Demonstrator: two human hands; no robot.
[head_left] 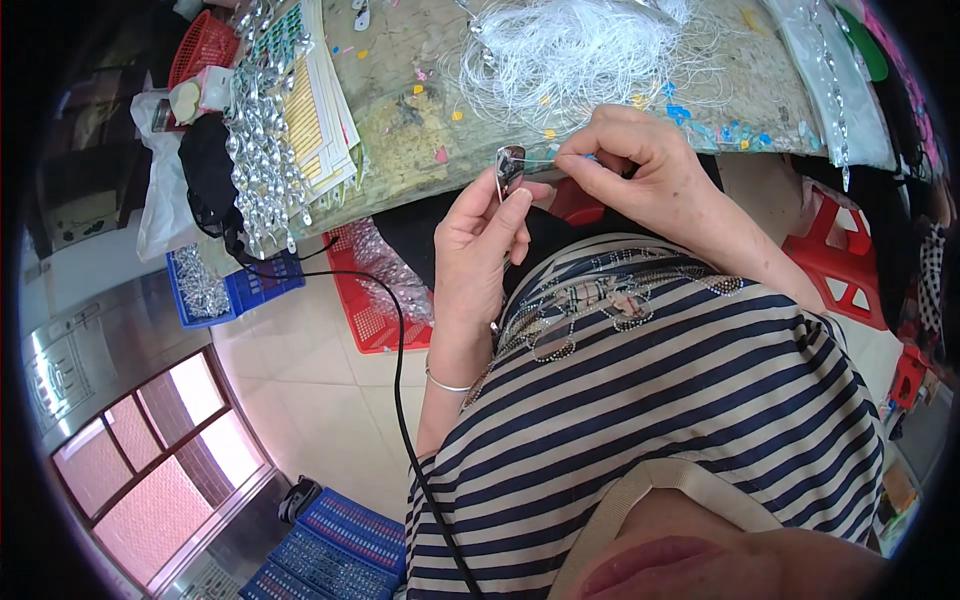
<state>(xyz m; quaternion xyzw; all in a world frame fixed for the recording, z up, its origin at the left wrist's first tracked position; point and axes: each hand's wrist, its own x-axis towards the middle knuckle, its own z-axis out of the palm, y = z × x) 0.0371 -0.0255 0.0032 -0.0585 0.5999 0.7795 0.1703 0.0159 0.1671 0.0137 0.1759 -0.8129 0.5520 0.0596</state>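
Note:
My left hand point(478, 238) is closed, thumb and fingers pinching a shiny, dark-reflecting drop-shaped crystal pendant point(509, 172) upright in front of my body. From the pendant's upper part a thin bluish-green thread point(538, 161) runs to the right. My right hand point(640, 160) pinches that thread between thumb and forefinger, its other fingers curled in. Both hands are near the table's front edge. Just beyond them, a loose heap of clear-white line point(575, 65) lies on the worn table point(400, 160).
Strings of clear crystal drops point(265, 150) hang over the table's left edge beside paper cards point(322, 130). More strings point(838, 110) lie on plastic at right. A black cable point(402, 370) crosses by my left arm. A red crate point(385, 338), blue basket point(240, 290) and red stool point(835, 255) stand below.

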